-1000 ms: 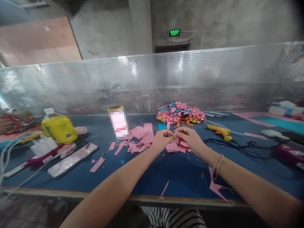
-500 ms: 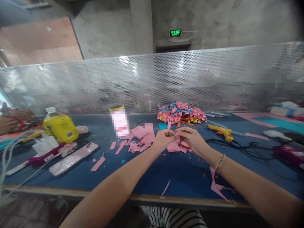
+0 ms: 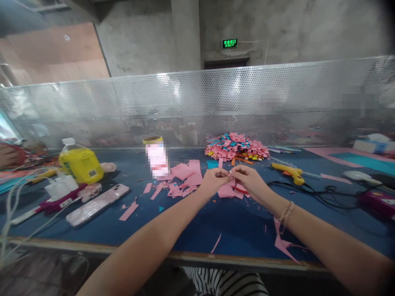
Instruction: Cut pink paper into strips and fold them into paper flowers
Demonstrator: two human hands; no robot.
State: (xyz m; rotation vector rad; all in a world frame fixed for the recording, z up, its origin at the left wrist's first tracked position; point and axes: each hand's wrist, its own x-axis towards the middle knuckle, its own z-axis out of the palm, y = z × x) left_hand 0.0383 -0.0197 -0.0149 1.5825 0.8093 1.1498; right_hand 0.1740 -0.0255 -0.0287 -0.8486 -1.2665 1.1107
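Observation:
My left hand (image 3: pixel 215 181) and my right hand (image 3: pixel 249 181) meet above the middle of the table, fingertips pinched together. Between them is a small piece of pink paper, mostly covered by the fingers. Right below the hands lie pink paper pieces (image 3: pixel 227 191) with a bit of red among them. Just beyond is a heap of folded paper pieces (image 3: pixel 236 146), mostly pink with blue and yellow. To the left of my left hand are pink paper squares (image 3: pixel 194 174) and scraps (image 3: pixel 175 190).
A yellow glue gun (image 3: pixel 288 172) with a black cable lies on the right. On the left are a phone (image 3: pixel 97 205), a purple power strip (image 3: pixel 63 199) and a bottle of yellow liquid (image 3: pixel 80 164). A lit phone screen (image 3: pixel 158 160) leans on a tape roll (image 3: pixel 152 139). Behind stands a perforated metal panel (image 3: pixel 123 109).
The fingertips have shifted slightly around the pink paper, which shows less now. The view has moved a little; everything on the table stays in place.

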